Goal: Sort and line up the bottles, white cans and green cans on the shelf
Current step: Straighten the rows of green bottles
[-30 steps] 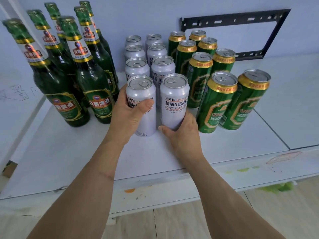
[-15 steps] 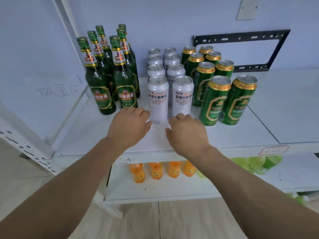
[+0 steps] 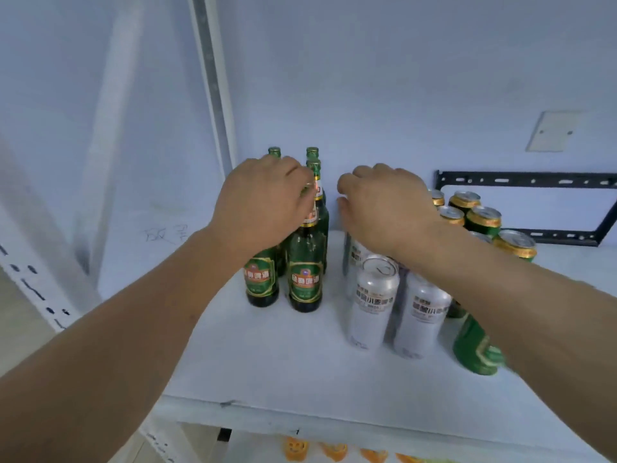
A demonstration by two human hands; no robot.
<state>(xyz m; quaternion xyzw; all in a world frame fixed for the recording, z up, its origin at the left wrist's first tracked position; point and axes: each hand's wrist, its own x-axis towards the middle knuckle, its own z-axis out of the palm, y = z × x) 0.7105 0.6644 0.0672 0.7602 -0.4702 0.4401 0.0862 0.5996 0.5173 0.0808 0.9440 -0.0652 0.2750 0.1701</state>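
Bottles (image 3: 304, 262) beside white cans (image 3: 374, 302)

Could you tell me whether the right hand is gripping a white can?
No, the right hand hovers with curled fingers above the white cans, grasping none.

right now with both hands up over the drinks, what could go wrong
1. The left hand is up among the bottle necks; a nudge could tip one tall bottle into its close neighbours.
2. The right forearm crosses low over the white cans and green cans, so pulling back could drag them out of line or towards the shelf edge.
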